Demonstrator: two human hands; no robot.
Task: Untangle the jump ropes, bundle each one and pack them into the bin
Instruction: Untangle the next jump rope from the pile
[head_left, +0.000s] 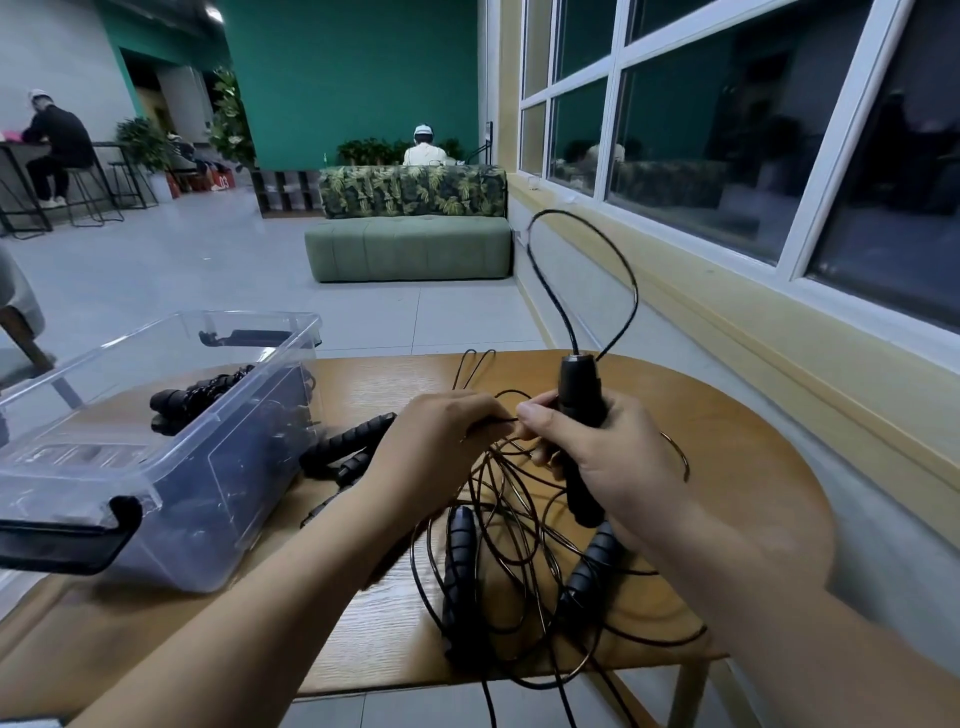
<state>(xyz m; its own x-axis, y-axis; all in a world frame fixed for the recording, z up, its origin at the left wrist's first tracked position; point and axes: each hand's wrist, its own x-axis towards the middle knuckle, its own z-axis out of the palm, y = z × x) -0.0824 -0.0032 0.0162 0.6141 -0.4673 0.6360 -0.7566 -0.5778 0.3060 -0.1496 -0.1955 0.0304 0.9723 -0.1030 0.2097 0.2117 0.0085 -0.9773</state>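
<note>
Left hand (441, 441) pinches a thin black cord (496, 421), right hand (618, 462) grips a black cylindrical handle (577, 402) upright!
Tangled black jump ropes (460, 561) sprawl on the round wooden table (753, 493), just beside the clear plastic bin (218, 478).

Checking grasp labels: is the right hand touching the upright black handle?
Touching. Head view: the right hand is curled round the upright black handle, which sticks out above and below the grip.

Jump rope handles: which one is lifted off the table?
The smooth black handle with the metal cap, gripped upright in the right hand. The ribbed handles lie flat on the table or sit in the bin.
</note>
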